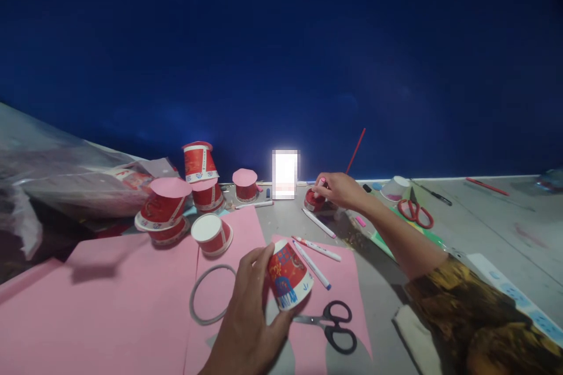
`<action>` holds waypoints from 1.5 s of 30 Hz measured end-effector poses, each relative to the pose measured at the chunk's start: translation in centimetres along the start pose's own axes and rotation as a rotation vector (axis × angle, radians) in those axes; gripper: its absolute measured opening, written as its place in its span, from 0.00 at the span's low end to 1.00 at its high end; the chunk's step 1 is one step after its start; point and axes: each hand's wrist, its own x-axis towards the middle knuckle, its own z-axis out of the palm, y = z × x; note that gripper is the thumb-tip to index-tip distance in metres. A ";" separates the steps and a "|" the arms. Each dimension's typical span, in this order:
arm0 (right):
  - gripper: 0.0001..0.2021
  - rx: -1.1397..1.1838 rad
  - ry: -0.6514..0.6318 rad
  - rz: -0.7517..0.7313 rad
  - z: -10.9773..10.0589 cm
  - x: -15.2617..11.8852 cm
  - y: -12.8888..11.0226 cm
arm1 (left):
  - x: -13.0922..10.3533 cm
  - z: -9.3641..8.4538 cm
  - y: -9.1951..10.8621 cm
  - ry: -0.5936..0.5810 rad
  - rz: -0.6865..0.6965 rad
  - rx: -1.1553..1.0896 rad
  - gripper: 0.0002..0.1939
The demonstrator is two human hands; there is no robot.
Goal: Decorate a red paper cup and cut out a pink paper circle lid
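My left hand (250, 304) grips a red and white paper cup (288, 278) with blue and yellow markings, tilted above pink paper. Farther off at centre right, my right hand (332, 188) has its fingers closed on a pink-capped marker (322, 181), right over a small red container (313, 202) near the table's back edge. Black-handled scissors (336, 328) lie open just right of the held cup. Several markers, one of them blue-tipped (312, 265), rest between the two hands.
Red cups with pink paper discs (170, 187) stand at the left, some stacked. A grey ring (193, 299) lies on large pink sheets (118, 304). Red-handled scissors (416, 214) and a white cup (394, 187) are at the right. A plastic bag (79, 170) sits far left.
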 end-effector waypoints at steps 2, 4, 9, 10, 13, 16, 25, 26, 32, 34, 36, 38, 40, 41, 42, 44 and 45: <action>0.10 -0.016 -0.017 -0.003 0.4 0.4 0.1 | 0.0 -0.1 -0.1 -0.019 0.016 0.014 0.42; 0.11 -0.031 -0.030 0.002 0.9 0.9 0.2 | -0.1 -0.2 -0.1 -0.019 0.011 0.011 0.42; 0.10 -0.051 -0.046 0.020 1.4 1.7 0.5 | -0.1 -0.1 0.0 -0.032 0.001 0.029 0.40; 0.10 -0.048 -0.043 0.021 1.4 1.7 0.5 | -0.1 -0.1 0.0 -0.034 0.008 0.035 0.40; 0.11 -0.019 -0.032 0.019 1.1 1.6 0.6 | -0.1 -0.1 0.0 -0.035 0.010 0.039 0.40; 0.10 0.032 -0.024 0.024 1.1 1.4 0.6 | -0.1 -0.1 0.2 -0.037 -0.002 0.021 0.39; 0.07 0.415 0.151 0.052 -0.1 0.1 1.3 | -0.1 -0.1 0.8 -0.004 -0.010 -0.015 0.37; 0.07 0.490 0.178 0.057 -0.5 -0.6 1.4 | -0.1 0.0 0.8 0.006 -0.008 -0.017 0.37; 0.20 1.025 0.307 0.100 -1.1 -6.5 1.0 | -0.2 -0.2 1.1 0.023 0.039 0.032 0.39; 0.23 1.175 0.316 0.125 -0.8 -8.5 0.2 | 0.0 -0.4 1.1 0.016 0.048 0.045 0.41; 0.24 1.283 0.314 0.155 -0.4 -10.4 -0.6 | 0.2 -0.5 1.2 0.033 0.067 0.051 0.42; 0.24 1.383 0.291 0.189 0.0 -12.0 -1.5 | 0.4 -0.7 1.3 0.053 0.099 0.047 0.43; 0.23 1.508 0.241 0.215 0.4 -13.4 -2.3 | 0.5 -0.8 1.5 0.063 0.106 0.051 0.42; 0.22 1.569 0.212 0.215 0.7 -14.0 -2.7 | 0.5 -0.9 1.5 0.066 0.117 0.053 0.42; 0.21 1.621 0.191 0.202 1.0 -14.5 -3.1 | 0.5 -0.9 1.6 0.074 0.130 0.056 0.42; 0.19 1.667 0.184 0.145 1.6 -15.3 -3.7 | 0.4 -1.0 1.8 0.075 0.151 0.055 0.42; 0.17 1.671 0.193 0.117 1.8 -15.7 -4.0 | 0.4 -1.0 1.8 0.074 0.159 0.059 0.43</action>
